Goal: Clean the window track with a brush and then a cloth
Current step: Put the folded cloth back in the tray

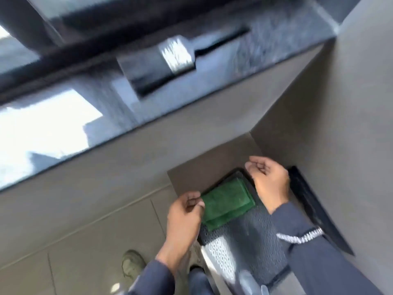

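Observation:
A paintbrush with black bristles, a silver band and a black handle lies on the dark stone sill, beside the dark window track. Below, a folded green cloth rests on a black mesh surface. My left hand is at the cloth's left edge, thumb and fingers pinched on its corner. My right hand hovers over the cloth's upper right corner with fingers loosely curled and nothing in them. The view is blurred by motion.
A grey wall rises on the right and meets the wall under the sill in a corner. A dark slanted panel leans against the right wall. My shoe stands on the tiled floor at the lower left.

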